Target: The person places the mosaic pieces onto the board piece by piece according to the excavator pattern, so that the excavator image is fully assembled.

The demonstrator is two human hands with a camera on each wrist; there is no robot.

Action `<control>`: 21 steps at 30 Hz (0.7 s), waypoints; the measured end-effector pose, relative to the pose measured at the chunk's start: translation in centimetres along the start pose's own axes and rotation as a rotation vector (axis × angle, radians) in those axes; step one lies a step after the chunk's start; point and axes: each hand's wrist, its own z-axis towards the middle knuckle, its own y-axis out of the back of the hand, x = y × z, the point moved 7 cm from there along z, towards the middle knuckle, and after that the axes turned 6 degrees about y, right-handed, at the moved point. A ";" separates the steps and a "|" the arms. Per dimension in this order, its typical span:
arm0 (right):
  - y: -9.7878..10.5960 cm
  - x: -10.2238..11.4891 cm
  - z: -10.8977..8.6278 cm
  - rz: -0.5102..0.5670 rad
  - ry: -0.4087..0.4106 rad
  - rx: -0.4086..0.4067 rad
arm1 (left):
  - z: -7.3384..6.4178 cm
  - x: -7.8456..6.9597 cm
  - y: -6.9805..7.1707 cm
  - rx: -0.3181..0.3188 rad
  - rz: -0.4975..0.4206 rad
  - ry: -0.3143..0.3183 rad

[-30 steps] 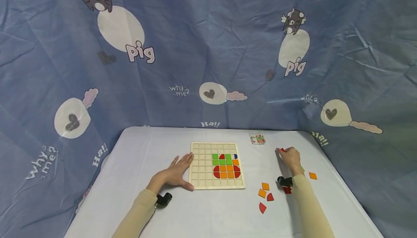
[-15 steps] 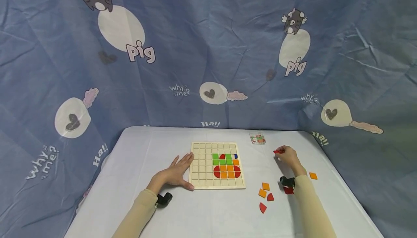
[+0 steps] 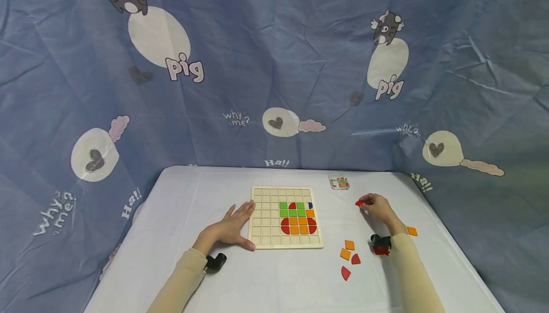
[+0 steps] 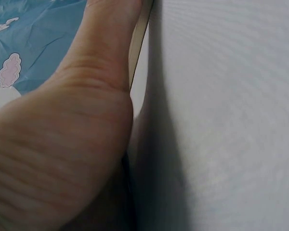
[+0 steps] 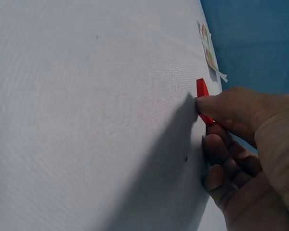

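A square wooden grid board (image 3: 266, 242) lies mid-table, its right part filled with green, orange, red and blue pieces. My left hand (image 3: 229, 226) rests against the board's left edge, fingers straight and spread; the left wrist view shows the thumb side of this hand (image 4: 72, 125) by the board's edge. Over the table to the right of the board, my right hand (image 3: 379, 209) pinches a small red tile (image 3: 359, 203) between thumb and finger. Up close in the right wrist view, the red tile (image 5: 201, 88) is tilted on edge; its full outline is partly covered by the thumb.
Loose orange squares (image 3: 345, 254) and red quarter-circle pieces (image 3: 345, 273) lie right of the board. A red piece (image 3: 381, 251) sits partly under the right wrist camera, and an orange square (image 3: 412, 231) beyond the forearm. A printed pattern card (image 3: 339, 183) lies at the back.
My right hand has shifted slightly left and lower in view, carrying the red tile, which shows more clearly at the fingertips. The left hand and board have stayed put.
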 end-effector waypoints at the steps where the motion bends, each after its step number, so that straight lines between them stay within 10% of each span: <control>1: 0.0 0.1 0.0 0.000 0.000 -0.002 | 0.0 0.0 0.0 -0.003 -0.003 -0.002; 9: -1.7 2.7 0.3 -0.013 0.040 -0.003 | 0.1 0.2 0.0 -0.003 -0.002 0.001; 21: -7.4 13.4 1.6 0.018 0.316 0.073 | 0.1 0.2 -0.1 -0.017 -0.012 -0.004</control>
